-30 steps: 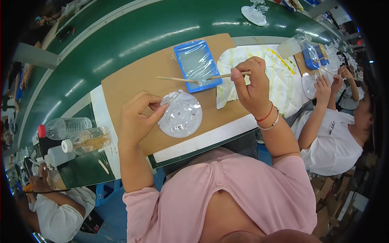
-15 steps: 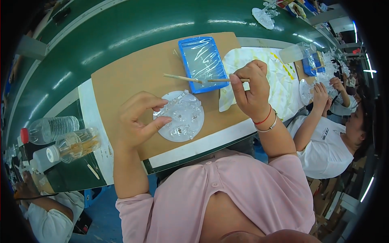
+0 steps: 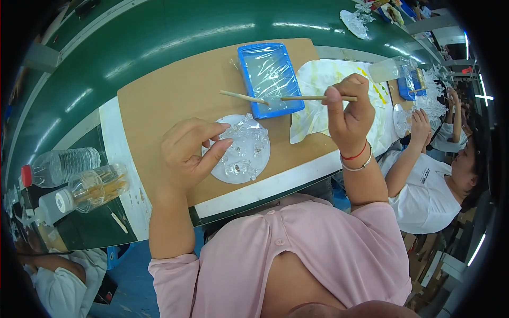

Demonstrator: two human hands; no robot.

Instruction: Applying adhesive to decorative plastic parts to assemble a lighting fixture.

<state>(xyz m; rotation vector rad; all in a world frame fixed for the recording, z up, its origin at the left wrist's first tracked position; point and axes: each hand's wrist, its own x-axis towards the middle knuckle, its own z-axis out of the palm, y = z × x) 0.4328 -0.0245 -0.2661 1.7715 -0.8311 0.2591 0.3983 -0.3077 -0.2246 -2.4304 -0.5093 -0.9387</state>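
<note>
My right hand (image 3: pixel 352 114) pinches a thin wooden stick (image 3: pixel 305 98) between thumb and fingers. Its tip points left, over a blue tray (image 3: pixel 298 107) covered with clear film. A second wooden stick (image 3: pixel 238 96) lies across the tray's left edge, with its darker end over the film. Nearer me, a round whitish disc (image 3: pixel 225 172) on the cardboard bears several clear, shiny plastic pieces (image 3: pixel 246 151). My left hand (image 3: pixel 188 151) is at the disc's left side, thumb and forefinger apart over its rim. I see nothing between them, though clear plastic could be hard to make out.
Brown cardboard (image 3: pixel 169 90) covers the green table. A stained white cloth (image 3: pixel 313 79) lies right of the tray. At left are a red-capped bottle (image 3: pixel 66 167) and a clear jar of sticks (image 3: pixel 101 188). A co-worker in white (image 3: pixel 424 185) sits at right.
My right hand has moved right and slightly up with the stick, whose tip has drawn away from the other stick. My left thumb and forefinger have come closer together.
</note>
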